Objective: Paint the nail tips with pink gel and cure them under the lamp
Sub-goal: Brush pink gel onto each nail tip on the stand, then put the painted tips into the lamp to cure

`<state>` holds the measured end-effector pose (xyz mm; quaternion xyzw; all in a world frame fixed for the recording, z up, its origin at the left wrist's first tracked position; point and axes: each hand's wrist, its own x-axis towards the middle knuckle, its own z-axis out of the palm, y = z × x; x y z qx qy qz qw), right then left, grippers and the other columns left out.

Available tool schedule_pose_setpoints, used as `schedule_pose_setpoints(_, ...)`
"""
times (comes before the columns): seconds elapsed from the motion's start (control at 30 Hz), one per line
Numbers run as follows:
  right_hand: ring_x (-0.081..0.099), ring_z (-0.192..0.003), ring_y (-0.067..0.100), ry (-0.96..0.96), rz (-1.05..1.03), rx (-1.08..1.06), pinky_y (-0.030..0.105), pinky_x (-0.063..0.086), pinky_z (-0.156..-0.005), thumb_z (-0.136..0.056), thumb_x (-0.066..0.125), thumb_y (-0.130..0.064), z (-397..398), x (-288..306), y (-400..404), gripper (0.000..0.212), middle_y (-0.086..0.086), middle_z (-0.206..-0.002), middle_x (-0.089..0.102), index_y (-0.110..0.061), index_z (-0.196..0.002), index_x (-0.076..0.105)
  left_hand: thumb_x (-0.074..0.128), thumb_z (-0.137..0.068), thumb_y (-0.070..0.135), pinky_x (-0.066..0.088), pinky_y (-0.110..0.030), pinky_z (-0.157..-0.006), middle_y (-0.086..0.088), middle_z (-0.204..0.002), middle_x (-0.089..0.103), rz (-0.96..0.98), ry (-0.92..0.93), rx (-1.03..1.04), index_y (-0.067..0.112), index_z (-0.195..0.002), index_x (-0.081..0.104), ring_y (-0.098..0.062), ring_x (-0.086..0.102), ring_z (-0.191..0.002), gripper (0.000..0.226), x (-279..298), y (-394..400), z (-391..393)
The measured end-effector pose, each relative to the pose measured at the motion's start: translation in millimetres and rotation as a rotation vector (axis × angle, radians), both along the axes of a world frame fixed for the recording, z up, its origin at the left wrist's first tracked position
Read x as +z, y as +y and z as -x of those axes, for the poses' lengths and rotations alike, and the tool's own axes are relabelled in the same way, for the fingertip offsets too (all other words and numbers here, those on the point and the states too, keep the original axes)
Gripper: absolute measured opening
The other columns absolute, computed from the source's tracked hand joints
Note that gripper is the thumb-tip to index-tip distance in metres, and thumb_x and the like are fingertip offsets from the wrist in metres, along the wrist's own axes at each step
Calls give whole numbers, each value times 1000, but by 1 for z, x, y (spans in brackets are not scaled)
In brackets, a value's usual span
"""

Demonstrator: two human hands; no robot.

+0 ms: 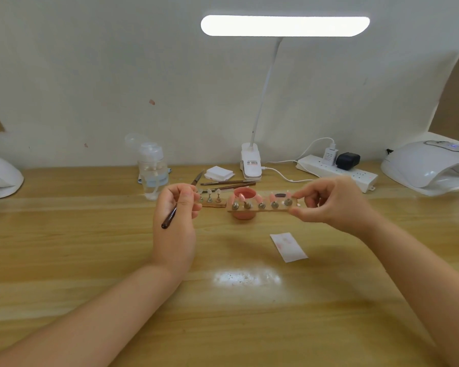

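Nail tips (261,202) stand on a strip (263,206) pinched by the right hand (326,201), raised before the pink jar (244,205). Left hand (176,205) grips a brush (170,218). Risk: strip tilting, wet gel smearing.

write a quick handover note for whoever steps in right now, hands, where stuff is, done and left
Left hand grips a brush, handle pointing down.
Right hand pinches the right end of the wooden strip, raised above the table in front of the pink gel pot.
The nail tips on it look pink; a second strip by the left hand holds clear ones.
Curing lamp sits far right.
Left: cure the pink set, paint the clear ones.
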<state>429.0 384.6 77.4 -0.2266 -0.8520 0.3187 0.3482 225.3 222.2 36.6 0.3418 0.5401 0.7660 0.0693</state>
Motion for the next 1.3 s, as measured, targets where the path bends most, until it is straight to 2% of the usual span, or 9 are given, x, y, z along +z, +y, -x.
schedule_pose_setpoints(0.2,40,-45,4,234,-35,-35,13,35,-46,-61,83,-31,-24,39,0,14,-6,-51,52,-27,-71,75,45,-102,17,51,-19,-73,10,-84,63,-37,39,-37,15,-93,57,-10,59,-79,16,11,1,-8)
schedule_pose_setpoints(0.33,48,-45,5,252,95,-154,15,41,-43,-51,82,-45,-64,38,14,31,-3,-53,60,-26,-74,76,47,-101,18,52,-18,-72,12,-78,65,-21,54,-193,16,-89,59,-7,61,-74,17,20,17,-36)
schedule_pose_setpoints(0.53,56,-53,13,203,296,-439,23,47,-52,-58,85,-29,-136,6,45,17,1,-60,65,-25,-73,77,50,-100,15,49,-16,-69,2,-83,61,33,-35,-391,15,-88,60,-5,57,-70,15,25,89,-124)
schedule_pose_setpoints(0.67,60,-51,4,234,309,-629,12,44,-48,-67,86,-20,-180,-11,68,16,5,-62,70,-15,-77,74,50,-100,20,48,-16,-65,8,-77,59,86,-127,-517,19,-88,59,-4,53,-67,15,21,137,-175)
schedule_pose_setpoints(0.77,58,-50,-1,267,291,-794,20,44,-53,-68,86,-23,-211,-15,89,18,2,-61,71,-16,-77,73,49,-101,22,47,-19,-65,5,-78,58,149,-151,-572,19,-87,57,-9,52,-70,16,19,168,-203)
schedule_pose_setpoints(0.9,60,-50,3,256,280,-968,24,46,-56,-70,84,-24,-244,-15,119,16,-2,-60,71,-16,-76,72,50,-100,20,48,-23,-68,2,-80,61,162,-248,-544,15,-87,58,-12,53,-69,16,7,193,-217)
schedule_pose_setpoints(1.1,65,-57,12,240,286,-1170,32,56,-73,-73,80,-25,-262,-23,168,15,4,-64,72,-13,-79,73,51,-99,19,48,-12,-58,8,-74,65,173,-261,-524,14,-88,63,-1,55,-59,17,-10,201,-209)
schedule_pose_setpoints(1.2,63,-56,7,273,309,-1224,23,49,-60,-74,78,-24,-258,-30,193,13,5,-63,71,-14,-79,73,50,-100,21,46,-10,-58,8,-77,65,158,-227,-474,17,-88,63,1,56,-62,17,-9,204,-207)
schedule_pose_setpoints(1.3,64,-58,9,314,360,-1247,22,47,-58,-71,77,-22,-249,-36,215,9,1,-58,69,-14,-68,73,50,-99,21,44,-10,-61,14,-75,65,139,-148,-465,19,-88,62,1,57,-66,17,-10,203,-210)
